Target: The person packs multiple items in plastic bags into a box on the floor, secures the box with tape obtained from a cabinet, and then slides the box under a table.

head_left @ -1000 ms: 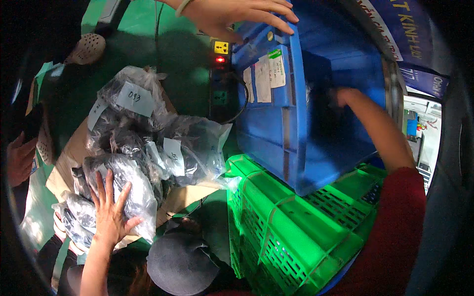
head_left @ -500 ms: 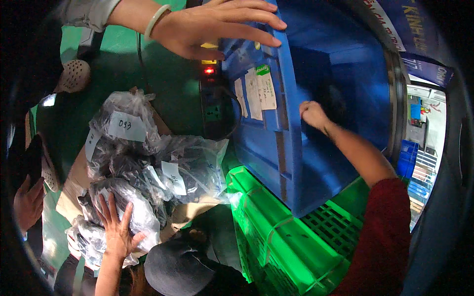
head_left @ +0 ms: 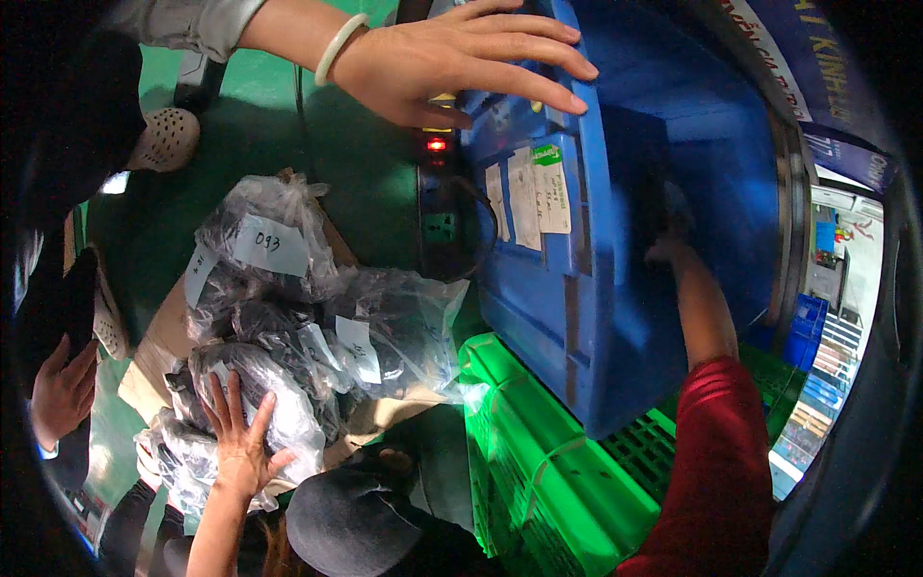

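My left hand (head_left: 245,447) lies flat with spread fingers on a clear plastic bag of dark items (head_left: 288,413). More such bags are heaped beyond it, among them a labelled bag (head_left: 264,216) at the far end and a labelled bag (head_left: 394,332) on the right. Inside a large blue bin (head_left: 548,317), turned on its side, my right hand (head_left: 668,250) reaches deep into the shadow. Its fingers are dark and blurred, and whether they hold anything is unclear. A co-worker's hand (head_left: 423,62) with a pale bracelet rests over the bin's upper rim.
Beneath the blue bin is a green plastic crate (head_left: 538,452). A power strip (head_left: 437,192) with a red light stands behind it. A person's dark cap (head_left: 351,524) is close at the bottom. Another person's hand (head_left: 62,394) and a perforated shoe (head_left: 168,139) are at left.
My right hand has gone from beside the bin's rim to deeper inside. The whole view has shifted slightly, while my left hand stays on the bag.
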A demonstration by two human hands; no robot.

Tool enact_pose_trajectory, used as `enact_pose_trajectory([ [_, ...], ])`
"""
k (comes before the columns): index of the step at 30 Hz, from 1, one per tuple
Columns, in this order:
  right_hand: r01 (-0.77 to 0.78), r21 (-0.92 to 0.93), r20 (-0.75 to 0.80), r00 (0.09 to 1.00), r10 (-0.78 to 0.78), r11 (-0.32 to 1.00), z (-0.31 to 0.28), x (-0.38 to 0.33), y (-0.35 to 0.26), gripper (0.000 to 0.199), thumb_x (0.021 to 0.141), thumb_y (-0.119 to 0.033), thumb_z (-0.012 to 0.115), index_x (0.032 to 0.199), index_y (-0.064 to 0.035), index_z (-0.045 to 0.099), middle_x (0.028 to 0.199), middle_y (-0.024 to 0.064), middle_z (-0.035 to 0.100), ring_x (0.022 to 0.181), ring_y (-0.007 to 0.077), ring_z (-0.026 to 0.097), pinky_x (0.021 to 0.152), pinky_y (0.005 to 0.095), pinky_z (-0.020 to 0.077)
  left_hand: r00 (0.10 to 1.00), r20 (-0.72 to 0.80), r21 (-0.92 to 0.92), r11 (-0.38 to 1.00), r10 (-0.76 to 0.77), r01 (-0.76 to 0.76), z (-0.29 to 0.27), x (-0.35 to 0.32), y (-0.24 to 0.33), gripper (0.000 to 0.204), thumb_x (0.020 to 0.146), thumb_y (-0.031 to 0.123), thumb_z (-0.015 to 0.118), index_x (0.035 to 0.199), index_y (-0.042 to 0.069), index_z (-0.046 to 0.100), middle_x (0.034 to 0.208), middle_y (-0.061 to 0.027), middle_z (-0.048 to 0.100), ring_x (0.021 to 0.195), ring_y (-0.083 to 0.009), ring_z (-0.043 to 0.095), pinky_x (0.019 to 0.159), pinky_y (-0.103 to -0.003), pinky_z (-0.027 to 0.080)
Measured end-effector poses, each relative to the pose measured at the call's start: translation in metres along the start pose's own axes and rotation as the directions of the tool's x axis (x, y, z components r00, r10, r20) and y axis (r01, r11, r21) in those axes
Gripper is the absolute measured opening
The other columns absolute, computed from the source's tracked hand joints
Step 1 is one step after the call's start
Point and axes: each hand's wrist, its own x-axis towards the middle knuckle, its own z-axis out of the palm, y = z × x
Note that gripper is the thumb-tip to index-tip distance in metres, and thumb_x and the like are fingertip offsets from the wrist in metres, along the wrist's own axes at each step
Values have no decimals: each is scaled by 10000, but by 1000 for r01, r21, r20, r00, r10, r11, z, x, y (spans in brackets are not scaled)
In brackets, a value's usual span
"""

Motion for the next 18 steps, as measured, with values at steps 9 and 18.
enact_pose_trajectory([
  [9, -7, -20, -32, 999, 6, 1000, -2, 10, 6, 216, 795, -176, 519, 919, -17, 595, 831, 119, 650, 788, 253, 627, 719, 363, 482, 1000, -1, -12, 1000, 4, -4, 1, 5, 0, 858, 651, 653, 563, 1363, 274, 268, 1443, -244, 43, 1301, -499, -5, 1003, -643, 24],
  [18, 271, 160, 194, 934, -299, 949, -37, 12, 8, 274, 839, -205, 524, 1011, 1, 576, 861, 119, 651, 819, 243, 633, 748, 353, 485, 1000, -12, -6, 1000, 0, 0, 2, 5, -2, 860, 641, 652, 573, 1355, 269, 284, 1445, -239, 36, 1302, -497, -11, 1002, -644, 19],
])
